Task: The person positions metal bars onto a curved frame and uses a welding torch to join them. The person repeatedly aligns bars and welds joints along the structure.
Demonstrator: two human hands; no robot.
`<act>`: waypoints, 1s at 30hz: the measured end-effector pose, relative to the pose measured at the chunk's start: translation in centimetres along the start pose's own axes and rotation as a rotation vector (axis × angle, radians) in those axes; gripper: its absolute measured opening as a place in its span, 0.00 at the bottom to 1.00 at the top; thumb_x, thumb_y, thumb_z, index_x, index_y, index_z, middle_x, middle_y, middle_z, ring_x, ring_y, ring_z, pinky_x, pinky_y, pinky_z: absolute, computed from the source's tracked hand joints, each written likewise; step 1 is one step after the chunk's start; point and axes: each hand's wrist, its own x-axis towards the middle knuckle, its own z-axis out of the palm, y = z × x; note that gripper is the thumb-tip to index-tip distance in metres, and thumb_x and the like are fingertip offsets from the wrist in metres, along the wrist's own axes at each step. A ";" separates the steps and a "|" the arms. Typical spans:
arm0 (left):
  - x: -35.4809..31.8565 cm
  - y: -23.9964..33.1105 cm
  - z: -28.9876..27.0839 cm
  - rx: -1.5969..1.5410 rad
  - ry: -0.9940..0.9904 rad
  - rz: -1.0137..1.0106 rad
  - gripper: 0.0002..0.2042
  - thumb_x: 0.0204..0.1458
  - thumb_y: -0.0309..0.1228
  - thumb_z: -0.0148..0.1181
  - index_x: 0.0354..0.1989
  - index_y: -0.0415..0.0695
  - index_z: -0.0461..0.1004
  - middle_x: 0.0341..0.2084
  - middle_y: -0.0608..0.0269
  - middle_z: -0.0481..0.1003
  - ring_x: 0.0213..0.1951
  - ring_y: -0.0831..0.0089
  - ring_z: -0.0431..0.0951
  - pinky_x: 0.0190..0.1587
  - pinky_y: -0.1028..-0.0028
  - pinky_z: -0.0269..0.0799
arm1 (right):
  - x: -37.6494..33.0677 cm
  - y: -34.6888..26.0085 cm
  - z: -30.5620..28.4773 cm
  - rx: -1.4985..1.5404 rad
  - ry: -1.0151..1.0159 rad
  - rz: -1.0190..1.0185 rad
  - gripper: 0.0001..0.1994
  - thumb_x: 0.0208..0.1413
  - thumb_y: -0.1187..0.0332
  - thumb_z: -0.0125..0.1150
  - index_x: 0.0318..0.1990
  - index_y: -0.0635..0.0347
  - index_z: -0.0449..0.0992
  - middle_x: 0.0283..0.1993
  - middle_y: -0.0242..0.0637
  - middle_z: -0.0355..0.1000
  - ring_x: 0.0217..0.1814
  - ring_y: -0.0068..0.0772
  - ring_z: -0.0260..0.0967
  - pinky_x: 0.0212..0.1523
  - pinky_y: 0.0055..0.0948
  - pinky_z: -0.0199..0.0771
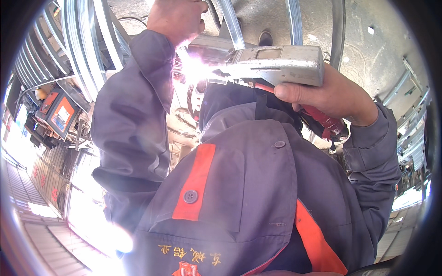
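Note:
My right hand (336,101) is wrapped around a welding torch (281,64) with a boxy, scuffed silver body and a red-wrapped lower part. At the torch's left end burns a dazzling white-violet arc (195,69), throwing small sparks. Glare hides the tip and the spot being welded. Beyond the arc, at the top edge, my left hand (177,20) has its fingers curled in. Whatever they grip cannot be made out. Close by that hand, silvery metal profiles (230,23) run away from me, and a flat metal bar (212,41) crosses behind the torch.
Many long silvery profiles (78,41) lie side by side at the left. Past them stands an orange-and-black boxed machine (60,112). A dark curved bar (338,32) rises at the upper right. More metal lengths (414,124) lie at the right rim. One shoe tip (265,38) shows on the concrete floor.

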 end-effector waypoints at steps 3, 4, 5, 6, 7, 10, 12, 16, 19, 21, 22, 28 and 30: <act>0.2 0.0 -0.1 -0.023 -0.006 -0.012 0.11 0.46 0.40 0.67 0.38 0.53 0.85 0.39 0.69 0.82 0.49 0.65 0.79 0.55 0.59 0.67 | 0.0 0.0 0.0 -0.005 0.003 0.007 0.26 0.60 0.48 0.71 0.53 0.62 0.78 0.39 0.34 0.77 0.36 0.25 0.74 0.36 0.28 0.78; 0.2 0.0 -0.2 -0.036 -0.006 -0.018 0.11 0.46 0.40 0.66 0.38 0.53 0.85 0.40 0.68 0.83 0.50 0.65 0.79 0.56 0.59 0.67 | -0.1 0.0 0.1 0.016 -0.001 -0.030 0.26 0.60 0.48 0.71 0.53 0.62 0.78 0.41 0.34 0.77 0.37 0.25 0.74 0.37 0.28 0.78; 0.1 -0.1 -0.4 -0.071 -0.032 -0.019 0.13 0.47 0.40 0.66 0.39 0.52 0.85 0.41 0.67 0.83 0.51 0.64 0.79 0.58 0.59 0.66 | -0.2 0.0 0.1 0.014 0.000 -0.024 0.27 0.59 0.48 0.71 0.54 0.62 0.78 0.42 0.34 0.77 0.38 0.25 0.74 0.37 0.28 0.78; 0.1 -0.1 -0.5 -0.095 -0.043 -0.026 0.13 0.47 0.40 0.66 0.39 0.51 0.85 0.42 0.67 0.83 0.51 0.64 0.79 0.58 0.59 0.66 | -0.3 0.1 0.1 0.010 0.006 -0.015 0.27 0.59 0.48 0.71 0.54 0.62 0.78 0.43 0.34 0.77 0.38 0.26 0.74 0.37 0.28 0.78; 0.1 -0.1 -0.6 -0.119 -0.053 -0.034 0.13 0.47 0.40 0.66 0.39 0.51 0.85 0.42 0.67 0.83 0.51 0.64 0.79 0.58 0.59 0.66 | -0.4 0.1 0.1 0.006 0.011 -0.002 0.27 0.59 0.48 0.71 0.55 0.62 0.78 0.43 0.34 0.77 0.38 0.26 0.74 0.37 0.28 0.78; -0.2 0.1 -0.9 -0.226 0.146 0.015 0.13 0.48 0.39 0.65 0.41 0.50 0.83 0.43 0.63 0.82 0.51 0.63 0.79 0.59 0.57 0.66 | -0.6 0.2 0.2 0.010 0.004 -0.017 0.28 0.59 0.47 0.71 0.55 0.62 0.78 0.42 0.34 0.77 0.37 0.26 0.74 0.37 0.28 0.78; -0.3 0.0 -1.1 -0.278 0.299 0.053 0.14 0.52 0.37 0.63 0.45 0.49 0.82 0.45 0.60 0.82 0.52 0.63 0.79 0.59 0.57 0.68 | -0.7 0.2 0.3 0.008 0.005 -0.030 0.27 0.59 0.48 0.71 0.55 0.61 0.78 0.42 0.33 0.77 0.37 0.25 0.74 0.37 0.28 0.77; -0.9 -0.9 -1.5 -0.847 0.300 -0.150 0.12 0.63 0.30 0.55 0.51 0.41 0.79 0.46 0.58 0.80 0.49 0.65 0.79 0.54 0.67 0.75 | -1.2 0.1 0.5 0.011 0.033 -0.027 0.27 0.59 0.49 0.71 0.56 0.61 0.77 0.42 0.33 0.77 0.37 0.25 0.74 0.37 0.28 0.77; -2.8 -5.6 -3.5 -1.003 0.568 -0.331 0.11 0.59 0.31 0.61 0.48 0.43 0.79 0.47 0.58 0.81 0.53 0.61 0.79 0.57 0.60 0.72 | -2.6 0.0 0.5 0.077 0.084 -0.057 0.27 0.58 0.53 0.72 0.58 0.62 0.77 0.45 0.34 0.78 0.37 0.24 0.74 0.38 0.27 0.77; -5.8 -8.2 -5.2 -0.714 0.737 -0.066 0.13 0.58 0.27 0.58 0.49 0.39 0.80 0.50 0.57 0.79 0.52 0.62 0.81 0.61 0.62 0.73 | -3.9 0.1 0.3 0.109 0.139 -0.078 0.24 0.59 0.56 0.72 0.56 0.63 0.77 0.44 0.34 0.79 0.38 0.23 0.74 0.38 0.26 0.77; -6.9 -8.9 -5.4 -0.876 0.814 -0.250 0.12 0.60 0.25 0.56 0.50 0.34 0.79 0.51 0.51 0.78 0.52 0.61 0.81 0.60 0.63 0.75 | -4.5 0.3 0.2 0.139 0.161 -0.104 0.23 0.60 0.57 0.72 0.56 0.63 0.77 0.44 0.33 0.79 0.38 0.22 0.74 0.38 0.26 0.77; -9.6 -6.8 -8.3 -1.228 1.092 -0.385 0.11 0.64 0.24 0.57 0.48 0.29 0.78 0.43 0.48 0.82 0.45 0.61 0.84 0.56 0.66 0.78 | -11.0 4.3 0.9 0.272 0.470 -0.435 0.26 0.64 0.52 0.63 0.58 0.67 0.73 0.47 0.43 0.76 0.37 0.26 0.74 0.38 0.26 0.76; -8.7 -4.2 -9.0 -1.262 1.062 -0.375 0.10 0.64 0.25 0.58 0.49 0.30 0.78 0.43 0.49 0.82 0.46 0.63 0.84 0.58 0.66 0.77 | -14.4 6.9 0.7 0.290 0.574 -0.479 0.34 0.64 0.44 0.62 0.60 0.70 0.69 0.49 0.46 0.73 0.36 0.28 0.73 0.37 0.26 0.75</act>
